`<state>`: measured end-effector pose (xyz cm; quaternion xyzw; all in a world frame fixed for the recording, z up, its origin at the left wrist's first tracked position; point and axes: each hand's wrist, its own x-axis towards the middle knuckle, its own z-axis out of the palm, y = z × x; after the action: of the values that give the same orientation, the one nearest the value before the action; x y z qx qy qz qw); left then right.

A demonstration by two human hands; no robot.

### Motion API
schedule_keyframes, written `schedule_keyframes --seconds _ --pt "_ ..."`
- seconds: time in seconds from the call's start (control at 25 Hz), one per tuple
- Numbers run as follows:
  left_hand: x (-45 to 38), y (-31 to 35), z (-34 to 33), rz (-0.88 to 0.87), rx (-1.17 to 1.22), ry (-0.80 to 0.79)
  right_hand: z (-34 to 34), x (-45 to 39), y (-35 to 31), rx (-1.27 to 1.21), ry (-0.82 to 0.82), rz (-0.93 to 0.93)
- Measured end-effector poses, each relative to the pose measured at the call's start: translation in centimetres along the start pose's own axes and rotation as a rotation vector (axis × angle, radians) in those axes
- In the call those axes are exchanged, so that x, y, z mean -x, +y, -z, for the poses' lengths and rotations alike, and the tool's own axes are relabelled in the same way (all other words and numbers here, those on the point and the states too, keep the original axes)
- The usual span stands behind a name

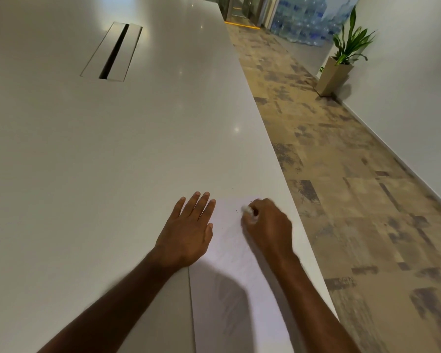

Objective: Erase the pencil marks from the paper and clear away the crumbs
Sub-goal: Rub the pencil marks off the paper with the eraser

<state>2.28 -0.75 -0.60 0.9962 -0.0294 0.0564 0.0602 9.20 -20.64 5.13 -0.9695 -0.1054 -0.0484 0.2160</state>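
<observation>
Thin white paper sheet [229, 263] near table edge looks light, floppy, prone to slide/crease w/ rubbing, so left hand [189, 230] presses it flat, fingers straight (good anchor), right hand [266, 225] fist-pinching small white eraser [247, 211].

I sit in an office: a long white surface [138, 149] with cable slot [113, 50], carpet tiles [341, 187], potted plant [346, 47], stacked water bottles [303, 19].
</observation>
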Motion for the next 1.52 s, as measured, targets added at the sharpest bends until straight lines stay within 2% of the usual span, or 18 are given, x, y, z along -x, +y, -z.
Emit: schedule_keyframes --seconds 0.12,0.16,0.28,0.32,0.44,0.52,0.64,0.68,0.76,0.84,0.88,1.04,1.08,1.2,1.24,1.32,1.4,1.52 --pt "0.0 -0.1 -0.1 -0.002 0.013 -0.007 -0.9 4.1 -1.9 -0.067 -0.16 0.216" --pt "-0.1 -0.1 -0.1 -0.004 0.011 -0.002 -0.8 3.3 -1.4 -0.064 -0.146 0.184" --pt "-0.1 -0.1 -0.1 0.0 0.001 0.002 0.2 -1.2 0.8 -0.029 0.045 -0.065" --pt "-0.1 -0.1 0.0 0.003 -0.002 -0.001 0.2 -1.4 0.7 -0.013 0.046 -0.067" --pt "-0.1 0.0 -0.2 -0.001 0.006 -0.006 -1.3 2.4 -1.9 -0.043 -0.132 0.19" --pt "-0.1 -0.1 -0.2 -0.006 0.004 -0.002 -1.6 2.2 -2.1 -0.047 -0.127 0.235" --pt "-0.1 -0.1 -0.1 -0.005 -0.001 -0.003 -0.6 -2.9 -0.3 -0.018 0.034 -0.033" --pt "-0.1 0.0 0.0 -0.003 0.002 -0.006 -0.4 -3.3 -0.1 -0.01 0.049 -0.06" --pt "0.0 0.0 -0.2 -0.004 0.013 -0.006 -0.8 -1.7 -1.1 -0.021 -0.027 0.057" --pt "0.0 0.0 -0.3 -0.004 0.031 -0.008 -1.3 1.3 -2.4 -0.09 -0.169 0.224" --pt "0.0 -0.1 -0.3 -0.005 0.032 -0.005 -1.4 1.3 -2.2 -0.09 -0.193 0.245" --pt "-0.1 -0.1 -0.1 -0.003 0.025 -0.013 -1.1 -3.4 -0.4 -0.063 0.02 0.016" --pt "-0.1 0.0 -0.1 -0.001 0.026 -0.015 -1.4 -3.1 -0.6 -0.057 0.013 0.03" --pt "0.0 0.0 -0.1 0.002 0.027 -0.02 -2.5 0.5 -2.4 -0.065 -0.151 0.277" --pt "-0.1 0.0 0.0 0.001 0.022 -0.021 -2.5 0.2 -2.4 -0.065 -0.153 0.276" --pt "-0.1 0.0 0.0 -0.001 0.016 -0.024 -2.2 -2.4 -1.6 -0.091 -0.035 0.124" --pt "-0.1 0.1 0.2 0.002 0.01 -0.042 -2.3 -3.0 -1.7 -0.112 0.027 0.058" --pt "-0.1 0.1 0.3 0.005 0.01 -0.041 -3.5 0.9 -3.4 -0.07 -0.085 0.263"
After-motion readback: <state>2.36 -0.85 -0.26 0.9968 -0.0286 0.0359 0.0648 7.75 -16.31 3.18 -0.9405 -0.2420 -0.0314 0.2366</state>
